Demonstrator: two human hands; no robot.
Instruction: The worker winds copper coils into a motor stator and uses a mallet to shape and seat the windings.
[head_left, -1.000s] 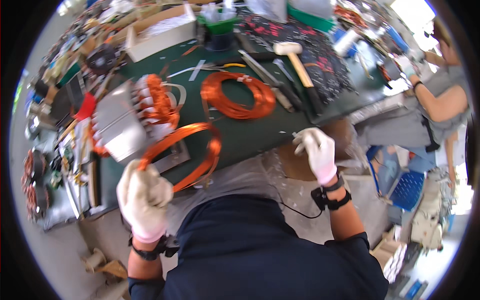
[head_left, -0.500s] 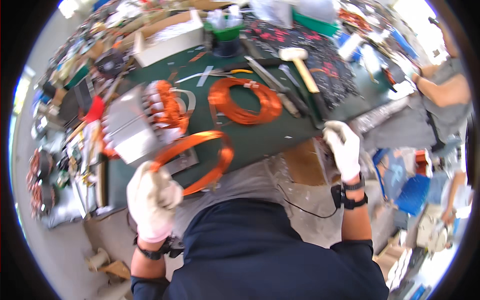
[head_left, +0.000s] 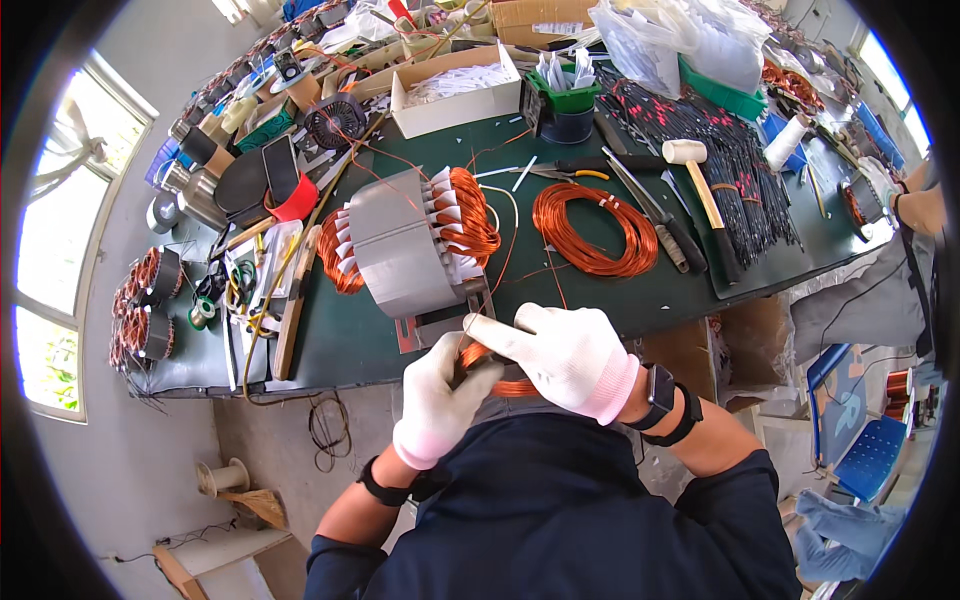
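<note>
Both my gloved hands meet at the table's near edge, over a copper wire coil (head_left: 515,388) partly hidden behind them. My left hand (head_left: 440,395) is closed round the coil's left part. My right hand (head_left: 575,360) reaches across from the right, its fingertips closed at the coil by the left thumb; a thin strand shows there, though the exact grip is hidden. Just beyond stands a grey motor stator (head_left: 395,245) with copper windings (head_left: 465,220) and white insulation papers at its ends. A second round copper coil (head_left: 560,250) lies flat on the table.
A wooden-handled mallet (head_left: 705,185), pliers (head_left: 575,172) and a long file-like tool (head_left: 650,205) lie beyond the flat coil. Black sleeving (head_left: 745,190) covers the right side. A white box (head_left: 405,113) holds paper strips. Another person's arm (head_left: 915,210) is at far right.
My right hand has come from the table's right edge to meet my left at the coil. The coil has been lowered toward my body. The view has shifted left and is sharper.
</note>
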